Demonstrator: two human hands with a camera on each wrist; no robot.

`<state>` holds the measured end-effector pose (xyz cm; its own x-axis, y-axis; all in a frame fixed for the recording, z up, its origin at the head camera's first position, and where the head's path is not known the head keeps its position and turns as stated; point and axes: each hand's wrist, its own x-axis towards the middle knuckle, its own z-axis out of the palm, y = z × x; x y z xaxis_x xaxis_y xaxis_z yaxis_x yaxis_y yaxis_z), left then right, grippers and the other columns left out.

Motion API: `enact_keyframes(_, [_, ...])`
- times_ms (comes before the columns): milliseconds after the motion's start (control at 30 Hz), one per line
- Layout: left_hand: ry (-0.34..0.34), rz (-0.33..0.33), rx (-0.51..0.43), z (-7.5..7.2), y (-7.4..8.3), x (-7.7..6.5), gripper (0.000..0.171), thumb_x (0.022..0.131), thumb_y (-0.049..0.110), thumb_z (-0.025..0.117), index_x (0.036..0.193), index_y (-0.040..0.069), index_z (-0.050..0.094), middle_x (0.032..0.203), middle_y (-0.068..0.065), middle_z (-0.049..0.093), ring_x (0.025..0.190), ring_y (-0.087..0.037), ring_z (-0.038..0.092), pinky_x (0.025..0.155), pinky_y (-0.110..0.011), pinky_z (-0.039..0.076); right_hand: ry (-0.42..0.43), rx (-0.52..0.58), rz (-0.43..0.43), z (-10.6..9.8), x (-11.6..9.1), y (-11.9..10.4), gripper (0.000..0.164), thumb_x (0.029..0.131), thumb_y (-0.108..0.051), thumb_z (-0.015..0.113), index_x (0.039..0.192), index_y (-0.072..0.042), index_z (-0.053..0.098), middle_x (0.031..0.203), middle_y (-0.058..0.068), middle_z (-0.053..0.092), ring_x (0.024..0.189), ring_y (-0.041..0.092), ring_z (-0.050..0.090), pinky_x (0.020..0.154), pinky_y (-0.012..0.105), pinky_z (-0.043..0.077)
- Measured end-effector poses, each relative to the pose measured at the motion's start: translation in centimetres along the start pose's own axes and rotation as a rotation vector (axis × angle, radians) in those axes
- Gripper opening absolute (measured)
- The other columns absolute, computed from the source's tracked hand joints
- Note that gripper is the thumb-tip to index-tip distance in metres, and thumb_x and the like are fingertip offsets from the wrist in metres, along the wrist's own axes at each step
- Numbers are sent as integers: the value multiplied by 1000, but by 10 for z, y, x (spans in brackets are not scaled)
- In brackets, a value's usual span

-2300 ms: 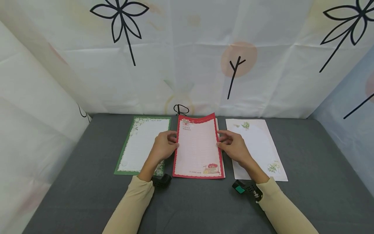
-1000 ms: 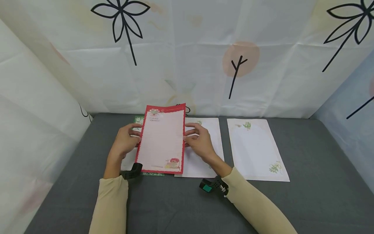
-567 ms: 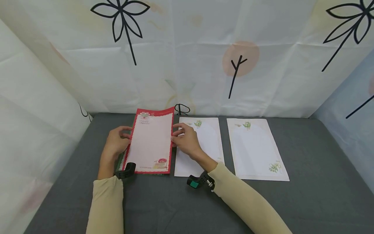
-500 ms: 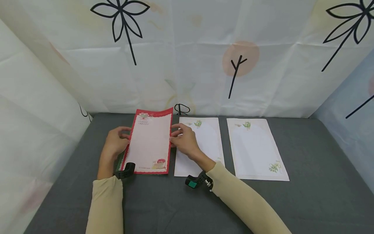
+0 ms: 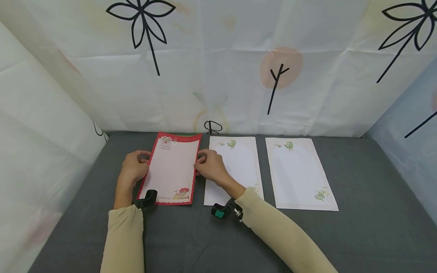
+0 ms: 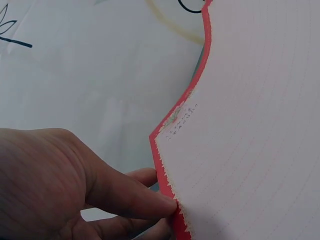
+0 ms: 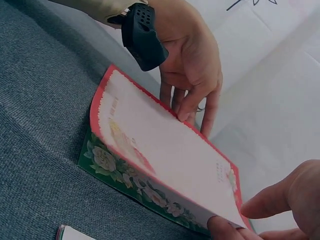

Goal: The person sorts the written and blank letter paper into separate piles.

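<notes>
A red-bordered sheet of letter paper (image 5: 172, 167) with a pale pink middle lies over the green-bordered sheet on the left of the table. My left hand (image 5: 134, 166) pinches its left edge, thumb on top and fingers beneath, as the left wrist view shows. At the opposite edge my right hand (image 5: 212, 166) pinches it between thumb and fingers. In the right wrist view the red sheet (image 7: 165, 140) bows slightly, and the floral border of the green sheet (image 7: 135, 185) shows beneath it. The head view hides nearly all of the green sheet.
A white sheet with green leaf prints (image 5: 235, 167) lies in the middle, partly under my right forearm. Another white sheet (image 5: 300, 174) lies to its right. Dark grey cloth (image 5: 372, 197) covers the table, and a printed white curtain (image 5: 232, 83) hangs behind.
Both hands have carried the red sheet from the middle stack to the left and lowered it over the green sheet. The white sheet beneath it in the middle is now uncovered.
</notes>
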<state>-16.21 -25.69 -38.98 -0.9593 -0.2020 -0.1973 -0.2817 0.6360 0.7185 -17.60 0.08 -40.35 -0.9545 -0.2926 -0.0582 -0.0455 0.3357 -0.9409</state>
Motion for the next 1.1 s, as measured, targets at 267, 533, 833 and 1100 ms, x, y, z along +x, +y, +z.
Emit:
enact_keyframes(267, [17, -21, 41, 3, -1, 0, 54, 86, -2, 44, 138, -8, 53, 112, -24, 57, 89, -31, 53, 63, -34, 44, -60, -96, 41, -1, 2, -3, 53, 90, -5, 68, 138, 10, 55, 90, 9, 72, 64, 22, 73, 59, 23, 51])
enact_keyframes(533, [14, -29, 67, 4, 0, 2, 53, 87, 2, 50, 137, -12, 53, 117, -27, 56, 100, -37, 52, 72, -42, 46, -93, -146, 52, 0, 7, -2, 54, 91, -8, 68, 140, 10, 53, 78, 3, 71, 63, 20, 72, 66, 25, 52])
enact_keyframes(833, [10, -33, 85, 5, -1, 3, 54, 88, 5, 51, 139, -12, 51, 120, -28, 54, 103, -40, 52, 74, -45, 47, -103, -141, 76, 0, 9, -1, 56, 92, -10, 68, 142, 10, 51, 74, 2, 70, 60, 18, 71, 72, 29, 54])
enact_keyframes(1100, [17, -38, 88, 5, 1, 2, 54, 89, 7, 52, 140, -12, 50, 126, -31, 54, 108, -43, 53, 83, -52, 49, -100, -123, 71, -1, 8, -4, 55, 93, -10, 69, 141, 10, 52, 74, 2, 70, 61, 20, 71, 67, 26, 52])
